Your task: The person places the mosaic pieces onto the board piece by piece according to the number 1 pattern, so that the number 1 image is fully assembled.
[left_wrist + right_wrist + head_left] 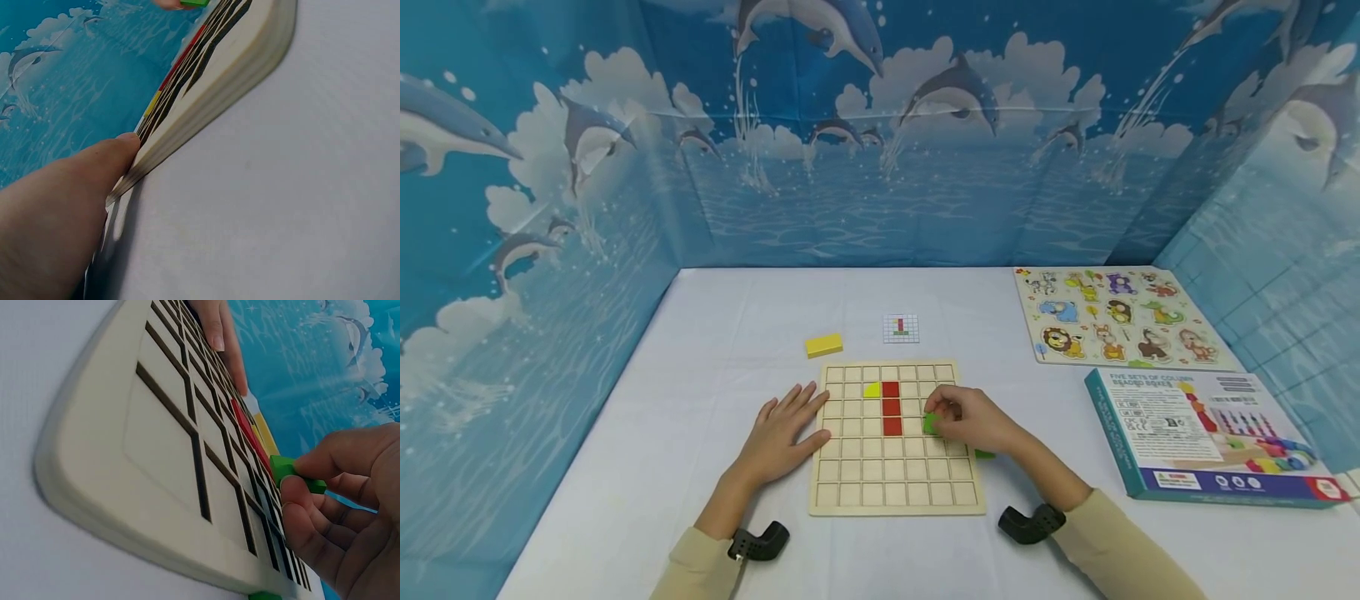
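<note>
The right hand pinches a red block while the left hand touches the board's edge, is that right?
Not quite: the block the right hand pinches is green, as the right wrist view shows; the left hand does touch the board's edge.

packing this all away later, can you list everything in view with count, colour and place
cloth-covered table: 1, white, underneath
wooden grid board: 1, beige, mid-table
squares: 3, red, column on board
round-cornered piece: 1, yellow, left of farthest square
held piece: 1, green, right half of board
loose piece: at least 1, green, board's right edge, partly hidden
rectangular block: 1, yellow, beyond board
pattern card: 1, white, beyond board
animal puzzle: 1, multicoloured, far right
beaded-boxes package: 1, teal-white-purple, right
dolphin backdrop: blue, surrounding table
left hand: 1, bare, board's left edge
right hand: 1, bare, pinching held piece
sleeves: 2, beige, forearms
wrist devices: 2, black, wrists
</note>
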Demonstrator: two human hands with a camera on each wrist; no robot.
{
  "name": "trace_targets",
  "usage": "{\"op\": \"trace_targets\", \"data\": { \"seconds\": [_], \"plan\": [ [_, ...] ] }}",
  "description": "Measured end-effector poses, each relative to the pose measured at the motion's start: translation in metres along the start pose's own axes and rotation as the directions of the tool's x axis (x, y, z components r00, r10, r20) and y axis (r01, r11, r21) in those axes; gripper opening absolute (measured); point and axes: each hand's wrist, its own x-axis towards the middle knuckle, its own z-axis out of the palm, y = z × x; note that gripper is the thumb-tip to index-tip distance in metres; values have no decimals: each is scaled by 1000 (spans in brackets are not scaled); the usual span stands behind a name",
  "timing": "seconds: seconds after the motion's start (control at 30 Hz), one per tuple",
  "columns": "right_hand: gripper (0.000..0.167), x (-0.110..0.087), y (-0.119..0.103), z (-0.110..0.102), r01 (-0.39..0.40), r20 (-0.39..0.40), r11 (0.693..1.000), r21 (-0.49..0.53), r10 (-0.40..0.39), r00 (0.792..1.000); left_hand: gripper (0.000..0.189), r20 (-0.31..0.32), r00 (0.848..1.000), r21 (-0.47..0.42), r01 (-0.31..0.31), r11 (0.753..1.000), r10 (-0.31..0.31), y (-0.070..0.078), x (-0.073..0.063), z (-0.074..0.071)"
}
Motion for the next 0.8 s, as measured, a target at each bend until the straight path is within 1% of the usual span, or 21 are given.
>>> {"op": "trace_targets", "data": {
  "seconds": [0.33, 0.63, 0.8],
  "plan": [
    [14, 13, -14, 17, 24, 56, 999, 23, -25, 998, 66, 2, 1000, -3, 4, 1000, -4, -1, 0, 0],
    [15, 19, -20, 26, 27, 79, 1000, 3, -27, 996, 65, -1, 1000, -3, 0, 1000, 0, 0, 0, -1],
    [15, 22, -23, 30, 60, 95, 998, -15, -59, 994, 65, -1, 1000, -10, 0, 1000, 0, 0, -1, -2]
  ]
}}
